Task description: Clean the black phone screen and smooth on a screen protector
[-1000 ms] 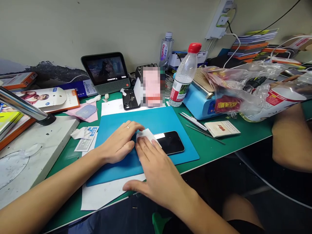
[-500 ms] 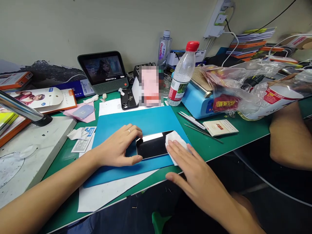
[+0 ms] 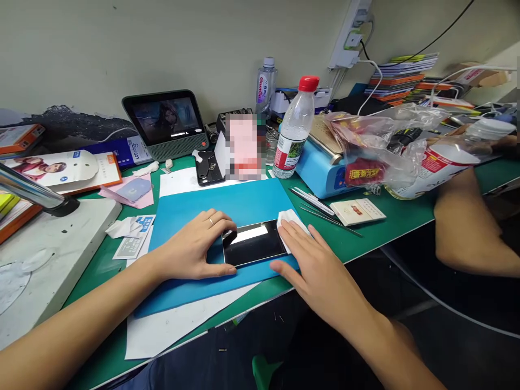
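A smartphone (image 3: 254, 250) with a dark glossy screen lies face up on a blue mat (image 3: 239, 197). My left hand (image 3: 199, 246) rests around its left end, thumb at the near edge and curled fingers at the far edge. A folded white wipe (image 3: 286, 216) lies over the phone's right end. My right hand (image 3: 311, 257) presses the wipe down with its fingers nearly flat and together, the thumb held apart. Part of the wipe is hidden under those fingers.
Right of the mat lie tweezers (image 3: 331, 218) and a cigarette packet (image 3: 357, 211). A red-capped bottle (image 3: 293, 132) and a blue device (image 3: 320, 176) stand behind. Far left is a white lamp base (image 3: 87, 233). Another person's arm (image 3: 463, 227) is at the right.
My right hand and the wipe have shifted slightly toward the far edge and right end of the phone. My left hand stays at the phone's left end. The camera view has turned a little right.
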`<state>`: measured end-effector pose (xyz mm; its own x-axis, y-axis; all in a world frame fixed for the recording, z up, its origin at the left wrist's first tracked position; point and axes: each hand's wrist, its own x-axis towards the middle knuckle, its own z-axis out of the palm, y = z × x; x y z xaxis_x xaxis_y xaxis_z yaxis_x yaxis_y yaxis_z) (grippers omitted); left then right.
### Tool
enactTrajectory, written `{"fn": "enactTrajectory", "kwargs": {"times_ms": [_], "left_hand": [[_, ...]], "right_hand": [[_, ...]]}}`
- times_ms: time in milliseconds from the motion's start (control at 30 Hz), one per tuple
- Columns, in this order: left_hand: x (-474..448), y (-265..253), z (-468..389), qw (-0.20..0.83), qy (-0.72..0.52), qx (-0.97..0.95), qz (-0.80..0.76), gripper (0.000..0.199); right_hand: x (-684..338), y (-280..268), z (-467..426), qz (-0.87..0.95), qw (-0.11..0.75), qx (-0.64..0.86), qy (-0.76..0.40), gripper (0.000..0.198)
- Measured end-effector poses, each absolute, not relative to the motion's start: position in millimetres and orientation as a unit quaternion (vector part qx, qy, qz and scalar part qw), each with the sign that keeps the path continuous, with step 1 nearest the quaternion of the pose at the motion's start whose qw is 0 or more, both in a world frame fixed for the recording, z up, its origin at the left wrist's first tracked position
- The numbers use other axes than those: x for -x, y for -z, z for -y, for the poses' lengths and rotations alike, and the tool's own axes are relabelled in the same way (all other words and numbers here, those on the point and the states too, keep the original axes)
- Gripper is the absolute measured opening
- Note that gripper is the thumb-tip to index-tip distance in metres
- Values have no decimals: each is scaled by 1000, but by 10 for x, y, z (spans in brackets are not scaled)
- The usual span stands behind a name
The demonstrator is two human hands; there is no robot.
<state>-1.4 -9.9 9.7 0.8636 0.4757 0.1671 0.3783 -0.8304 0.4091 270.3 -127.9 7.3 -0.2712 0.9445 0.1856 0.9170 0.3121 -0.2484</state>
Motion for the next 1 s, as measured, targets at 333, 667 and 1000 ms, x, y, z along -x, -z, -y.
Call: {"fn": "enactTrajectory", "kwargs": {"times_ms": [333, 667, 1000], "left_hand": [[10, -90, 91, 180, -136, -948, -226, 62], [8, -87, 76, 179, -142, -948, -222, 64], [5, -88, 92, 183, -147, -947, -220, 62]], "right_hand": [[-2652, -102, 1207, 779, 159, 605, -48, 72], [-2776, -10, 1476, 760, 180, 624, -32, 75], [-2794, -73, 1066, 761, 175, 622, -56, 60]]}}
